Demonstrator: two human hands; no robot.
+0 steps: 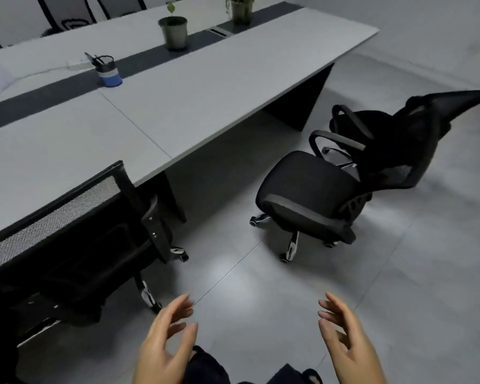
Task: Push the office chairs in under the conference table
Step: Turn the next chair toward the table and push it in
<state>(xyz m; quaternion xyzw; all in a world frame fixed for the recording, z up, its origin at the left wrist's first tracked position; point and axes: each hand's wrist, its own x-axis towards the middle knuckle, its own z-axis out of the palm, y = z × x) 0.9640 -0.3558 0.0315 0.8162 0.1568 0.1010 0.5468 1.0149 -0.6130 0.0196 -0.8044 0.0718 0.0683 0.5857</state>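
Observation:
A long grey conference table (178, 112) runs from the left to the upper right. One black mesh office chair (67, 245) stands at the lower left with its seat tucked under the table edge. A second black office chair (316, 195) stands out on the floor to the right, apart from the table, its seat turned toward me and its backrest leaning away to the right. My left hand (166, 342) and my right hand (347, 339) hover low in front of me, fingers apart, holding nothing and touching neither chair.
On the table's dark centre strip stand two potted plants (173, 33) (241, 9) and a blue-based pen holder (108, 70); a white cable lies at the left. A dark table leg panel (302, 103) stands near the second chair. Grey tiled floor (261, 286) lies between me and the chairs.

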